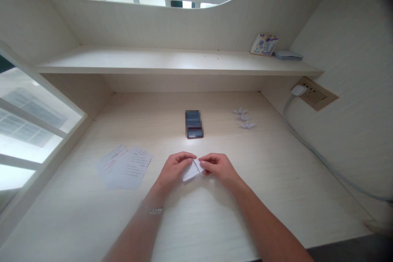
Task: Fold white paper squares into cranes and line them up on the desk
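Note:
Between my two hands is a small folded piece of white paper (190,172), held just above or on the desk near its middle. My left hand (177,166) pinches its upper left part between thumb and fingers; a chain bracelet circles that wrist. At the right corner, my right hand (219,166) grips the paper with thumb and forefinger. A crease or overlapping edge runs across the paper between the two thumbs. The fingertips hide its corners.
Beyond my hands lies a phone (194,124) with a blurred screen. Several sheets of written paper (127,168) lie left. Folded paper cranes (247,125) stand back right. A shelf (172,60) spans the back. A grey cable (319,153) runs from the wall socket (317,95) down the right.

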`<state>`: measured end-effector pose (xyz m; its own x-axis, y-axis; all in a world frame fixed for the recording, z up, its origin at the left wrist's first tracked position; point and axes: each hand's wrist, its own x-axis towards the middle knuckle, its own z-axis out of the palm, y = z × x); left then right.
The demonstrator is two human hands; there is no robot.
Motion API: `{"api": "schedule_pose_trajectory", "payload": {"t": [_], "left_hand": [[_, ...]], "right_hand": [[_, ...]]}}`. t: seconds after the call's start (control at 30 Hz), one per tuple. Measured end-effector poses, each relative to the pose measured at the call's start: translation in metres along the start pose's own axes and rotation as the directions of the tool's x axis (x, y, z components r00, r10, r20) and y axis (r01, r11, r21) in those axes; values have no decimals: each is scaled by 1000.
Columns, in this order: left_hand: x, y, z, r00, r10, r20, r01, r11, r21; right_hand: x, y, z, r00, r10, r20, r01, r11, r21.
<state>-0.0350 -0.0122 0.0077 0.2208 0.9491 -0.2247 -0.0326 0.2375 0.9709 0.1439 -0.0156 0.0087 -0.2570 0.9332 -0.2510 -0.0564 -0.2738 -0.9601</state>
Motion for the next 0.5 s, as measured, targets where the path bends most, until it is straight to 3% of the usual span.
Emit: {"api": "schedule_pose_trajectory", "payload": {"t": [0.5], "left_hand": [[-1,0,3,998,16,-58,-19,999,-46]], "right_hand": [[1,3,1,998,-60,-35,57,995,-79]]}}
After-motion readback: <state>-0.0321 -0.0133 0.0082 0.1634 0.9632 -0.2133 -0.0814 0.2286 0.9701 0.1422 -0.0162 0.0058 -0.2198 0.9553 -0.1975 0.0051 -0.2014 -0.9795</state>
